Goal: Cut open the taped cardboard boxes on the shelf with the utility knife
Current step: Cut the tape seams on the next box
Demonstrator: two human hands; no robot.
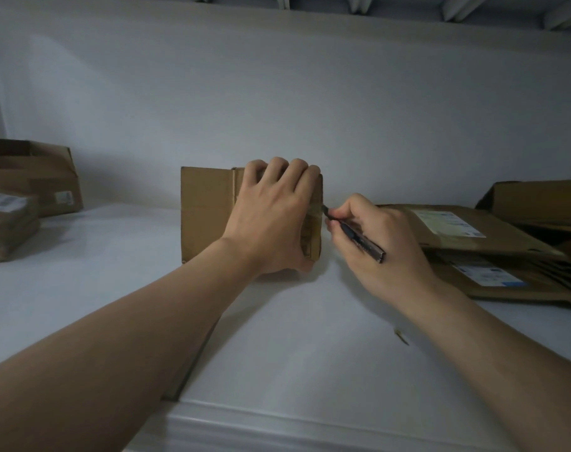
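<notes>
Fingers (340, 213) round utility knife (364, 242); labels (447, 223) illegible

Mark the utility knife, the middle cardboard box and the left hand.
utility knife (363, 240): head view, middle of the exposed dark handle.
cardboard box (209, 216): head view, bare face left of the taped seam.
left hand (271, 216): head view, back of the hand gripping the box.

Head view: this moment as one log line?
left hand: grips box | right hand: holds utility knife | blade: at taped right edge
</notes>
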